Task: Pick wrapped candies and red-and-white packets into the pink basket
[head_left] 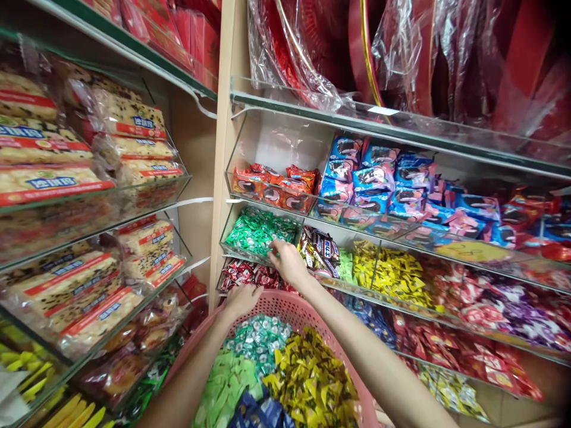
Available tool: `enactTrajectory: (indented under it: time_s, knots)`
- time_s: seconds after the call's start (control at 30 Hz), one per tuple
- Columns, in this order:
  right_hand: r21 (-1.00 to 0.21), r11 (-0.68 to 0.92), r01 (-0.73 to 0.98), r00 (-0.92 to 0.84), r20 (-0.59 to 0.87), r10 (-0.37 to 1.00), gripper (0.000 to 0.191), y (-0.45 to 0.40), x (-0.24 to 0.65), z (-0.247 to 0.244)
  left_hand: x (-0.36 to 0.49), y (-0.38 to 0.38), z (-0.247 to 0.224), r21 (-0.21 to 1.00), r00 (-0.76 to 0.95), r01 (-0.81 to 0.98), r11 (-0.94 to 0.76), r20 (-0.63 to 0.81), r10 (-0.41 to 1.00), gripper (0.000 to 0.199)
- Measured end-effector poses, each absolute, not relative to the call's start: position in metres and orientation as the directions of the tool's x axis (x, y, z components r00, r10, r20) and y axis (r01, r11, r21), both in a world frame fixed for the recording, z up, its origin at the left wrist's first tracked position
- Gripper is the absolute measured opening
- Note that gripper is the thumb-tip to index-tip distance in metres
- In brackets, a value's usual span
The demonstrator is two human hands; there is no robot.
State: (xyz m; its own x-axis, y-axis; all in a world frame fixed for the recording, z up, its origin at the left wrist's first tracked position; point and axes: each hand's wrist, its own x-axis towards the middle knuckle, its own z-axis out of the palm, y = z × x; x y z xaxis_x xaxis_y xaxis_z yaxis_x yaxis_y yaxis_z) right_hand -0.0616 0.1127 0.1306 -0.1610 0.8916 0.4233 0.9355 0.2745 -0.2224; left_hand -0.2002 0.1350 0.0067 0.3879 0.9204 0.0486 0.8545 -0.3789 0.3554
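A pink plastic basket (312, 304) stands below the shelves. It holds teal, light green, yellow and dark blue wrapped candies in separate heaps. My left hand (243, 299) is at the basket's far rim, fingers bent over it; part of the grip is hidden. My right hand (289, 261) reaches across to the front edge of a clear bin of green wrapped candies (259, 229). Its fingers are slightly bent and apart, with nothing visible in them. Below that bin lie dark red wrapped candies (245, 274), and brown-wrapped bars (319, 249) are just right of my right hand.
Yellow candies (388, 267) and blue packets (375, 172) fill shelves to the right. Packaged pastries (80, 285) line glass shelves on the left. A wooden post (222, 148) divides the two sides. Plastic-wrapped red items (312, 47) hang over the upper glass shelf edge.
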Motion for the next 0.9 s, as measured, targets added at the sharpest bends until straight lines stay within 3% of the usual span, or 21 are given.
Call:
enactTrajectory:
  time_s: [0.3,0.53,0.9]
  knots:
    - [-0.297,0.196,0.935,-0.045,0.449,0.892,0.023,0.168,-0.095,0.124,-0.203,0.129,-0.002,0.325,0.369,0.872,-0.366,0.052,0.928,0.059]
    - [-0.385,0.118,0.915,0.042,0.383,0.923,0.026,0.187,-0.109,0.115,-0.202,0.144,0.004,0.351,0.34,0.875,-0.332,0.041,0.94,0.059]
    - [-0.503,0.186,0.844,0.035,0.397,0.917,0.032,0.198,-0.103,0.1,-0.206,0.159,0.006,0.34,0.346,0.878,-0.336,0.033,0.938,0.061]
